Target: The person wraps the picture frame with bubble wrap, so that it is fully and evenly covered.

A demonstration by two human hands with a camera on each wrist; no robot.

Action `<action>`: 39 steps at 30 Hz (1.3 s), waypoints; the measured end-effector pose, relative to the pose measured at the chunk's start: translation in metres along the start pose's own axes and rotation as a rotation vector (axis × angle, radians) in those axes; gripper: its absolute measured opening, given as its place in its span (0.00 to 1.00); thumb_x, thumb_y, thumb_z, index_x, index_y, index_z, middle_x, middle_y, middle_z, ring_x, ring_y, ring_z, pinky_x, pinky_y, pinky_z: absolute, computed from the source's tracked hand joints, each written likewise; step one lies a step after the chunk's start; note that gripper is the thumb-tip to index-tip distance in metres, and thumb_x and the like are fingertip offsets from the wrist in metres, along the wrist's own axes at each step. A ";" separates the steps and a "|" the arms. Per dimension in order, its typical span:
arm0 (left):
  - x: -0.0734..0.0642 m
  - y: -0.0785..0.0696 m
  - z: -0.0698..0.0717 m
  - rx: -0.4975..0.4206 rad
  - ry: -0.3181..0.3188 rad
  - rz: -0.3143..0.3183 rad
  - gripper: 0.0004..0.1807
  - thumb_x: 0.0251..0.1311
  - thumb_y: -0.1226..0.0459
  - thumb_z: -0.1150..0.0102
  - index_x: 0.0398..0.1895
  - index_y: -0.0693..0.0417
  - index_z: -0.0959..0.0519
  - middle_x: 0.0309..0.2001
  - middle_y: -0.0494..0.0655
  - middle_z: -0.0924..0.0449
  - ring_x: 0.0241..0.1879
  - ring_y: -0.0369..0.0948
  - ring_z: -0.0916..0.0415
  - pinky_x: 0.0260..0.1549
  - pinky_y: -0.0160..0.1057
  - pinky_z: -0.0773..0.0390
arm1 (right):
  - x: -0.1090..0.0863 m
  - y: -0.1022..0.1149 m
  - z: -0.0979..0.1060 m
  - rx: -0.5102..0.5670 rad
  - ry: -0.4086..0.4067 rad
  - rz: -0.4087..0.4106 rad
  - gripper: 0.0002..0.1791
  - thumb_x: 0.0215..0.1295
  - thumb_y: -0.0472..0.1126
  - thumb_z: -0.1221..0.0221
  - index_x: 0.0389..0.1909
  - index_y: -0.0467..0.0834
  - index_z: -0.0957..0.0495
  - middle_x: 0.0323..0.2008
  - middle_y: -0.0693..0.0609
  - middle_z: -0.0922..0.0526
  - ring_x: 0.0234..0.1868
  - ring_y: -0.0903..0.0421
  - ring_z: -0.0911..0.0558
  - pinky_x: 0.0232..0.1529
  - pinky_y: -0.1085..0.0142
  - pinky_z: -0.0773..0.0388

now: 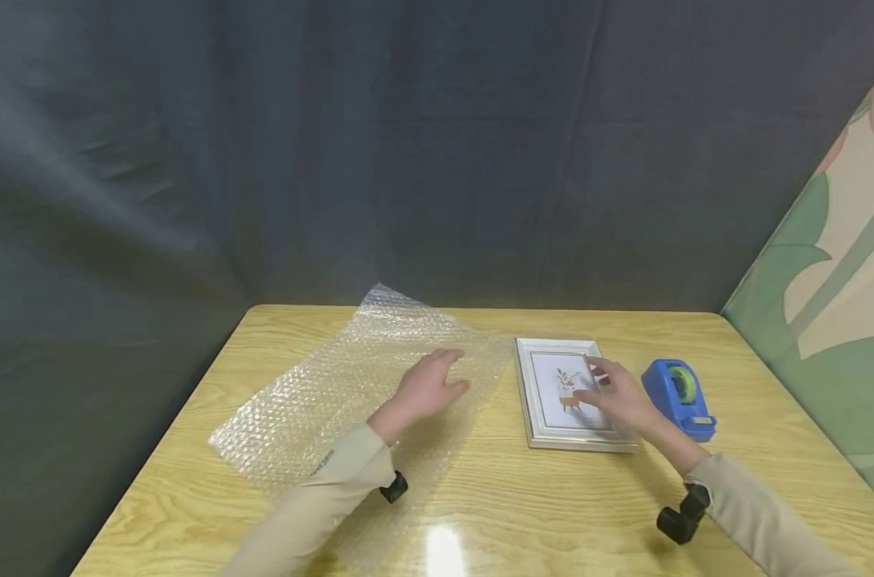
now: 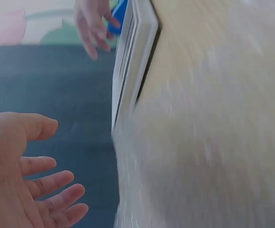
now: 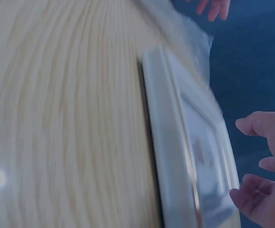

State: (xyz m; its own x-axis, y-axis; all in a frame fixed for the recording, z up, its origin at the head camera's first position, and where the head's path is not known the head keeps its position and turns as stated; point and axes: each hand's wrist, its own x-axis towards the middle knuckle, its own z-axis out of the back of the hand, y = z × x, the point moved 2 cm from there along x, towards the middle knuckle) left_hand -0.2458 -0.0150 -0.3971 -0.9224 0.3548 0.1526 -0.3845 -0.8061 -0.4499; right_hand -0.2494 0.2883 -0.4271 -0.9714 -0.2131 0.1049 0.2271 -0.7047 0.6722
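Observation:
A white picture frame [image 1: 569, 433] lies face up on the table, its print showing a plant in a brown pot on legs. Over its right side hovers my right hand [image 1: 622, 398], thumb and fingers spread apart with nothing between them. In the right wrist view the fingertips [image 3: 242, 199] overlap the frame's edge. A large sheet of clear bubble wrap [image 1: 321, 385] is spread flat to the left of the frame. My left hand [image 1: 425, 390] is above the wrap, its fingers extended and parted, as the left wrist view also shows.
A blue tape dispenser [image 1: 670, 393] with a roll of greenish tape [image 1: 687, 384] stands right of the frame. The wood-grain table [image 1: 523, 513] ends at a dark curtain [image 1: 437, 160] behind, and a floral-patterned panel [image 1: 840, 320] borders the right side.

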 end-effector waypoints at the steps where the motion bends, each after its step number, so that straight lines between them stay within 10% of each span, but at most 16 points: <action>1: 0.002 -0.006 -0.005 0.001 0.012 -0.004 0.29 0.58 0.55 0.46 0.61 0.57 0.35 0.59 0.53 0.32 0.56 0.48 0.32 0.53 0.47 0.30 | 0.000 -0.004 0.002 -0.027 -0.016 -0.004 0.40 0.55 0.45 0.38 0.61 0.27 0.43 0.51 0.28 0.32 0.49 0.35 0.30 0.44 0.47 0.28; 20: 0.022 -0.061 -0.083 -0.171 0.139 0.099 0.34 0.55 0.48 0.43 0.64 0.51 0.36 0.58 0.49 0.29 0.56 0.44 0.32 0.52 0.40 0.29 | -0.008 -0.045 0.001 -0.042 -0.009 -0.102 0.33 0.56 0.36 0.41 0.57 0.21 0.42 0.46 0.26 0.29 0.46 0.34 0.27 0.45 0.46 0.27; 39: 0.033 -0.057 -0.109 -0.383 0.083 0.262 0.32 0.47 0.59 0.35 0.58 0.52 0.30 0.47 0.48 0.30 0.45 0.42 0.30 0.48 0.38 0.28 | -0.014 -0.049 -0.001 0.061 0.048 -0.178 0.31 0.62 0.36 0.47 0.60 0.23 0.46 0.55 0.24 0.37 0.54 0.32 0.34 0.52 0.43 0.33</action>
State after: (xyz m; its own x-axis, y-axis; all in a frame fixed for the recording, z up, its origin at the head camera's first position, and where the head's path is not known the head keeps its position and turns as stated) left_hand -0.2505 0.0946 -0.4620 -0.9745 0.2121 -0.0730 -0.0839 -0.6464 -0.7584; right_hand -0.2471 0.3251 -0.4626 -0.9911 -0.1214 -0.0539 0.0456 -0.6922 0.7203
